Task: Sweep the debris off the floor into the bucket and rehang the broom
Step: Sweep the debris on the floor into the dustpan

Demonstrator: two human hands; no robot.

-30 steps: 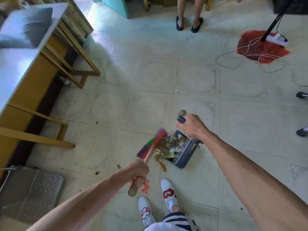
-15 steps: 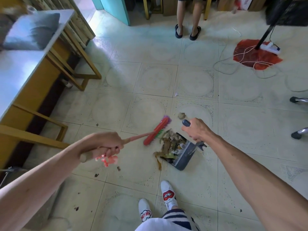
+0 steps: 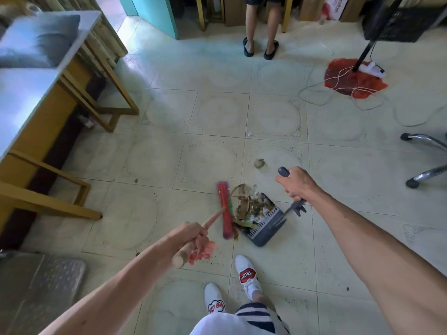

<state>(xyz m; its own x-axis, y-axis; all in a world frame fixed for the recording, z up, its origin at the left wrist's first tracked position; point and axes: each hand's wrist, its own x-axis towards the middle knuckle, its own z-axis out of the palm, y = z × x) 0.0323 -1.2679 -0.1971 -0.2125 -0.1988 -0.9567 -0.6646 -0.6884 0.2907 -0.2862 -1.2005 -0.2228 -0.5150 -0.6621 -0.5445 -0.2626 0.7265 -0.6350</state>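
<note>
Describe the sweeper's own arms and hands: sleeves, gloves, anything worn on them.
Both arms are bare up to the frame edge, with no sleeve showing. The left hand and right hand wear no gloves. No watch, ring or band is visible on either wrist or on the fingers, though blur hides fine detail.

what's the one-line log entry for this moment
left hand: grips broom | right hand: holds dustpan handle | debris: at pan mouth

Open tiled floor [image 3: 217, 117] extends beyond the dustpan [image 3: 263, 226], bare except a small clump [image 3: 260, 163] just past it. Left of the dustpan, the broom head [image 3: 225, 209] lies close beside its mouth; farther left, wooden frame legs [image 3: 60, 206] block passage. Right of it, chair legs [image 3: 425, 158]; far beyond, cables [image 3: 338, 93] and a standing person's feet [image 3: 260, 48].
</note>
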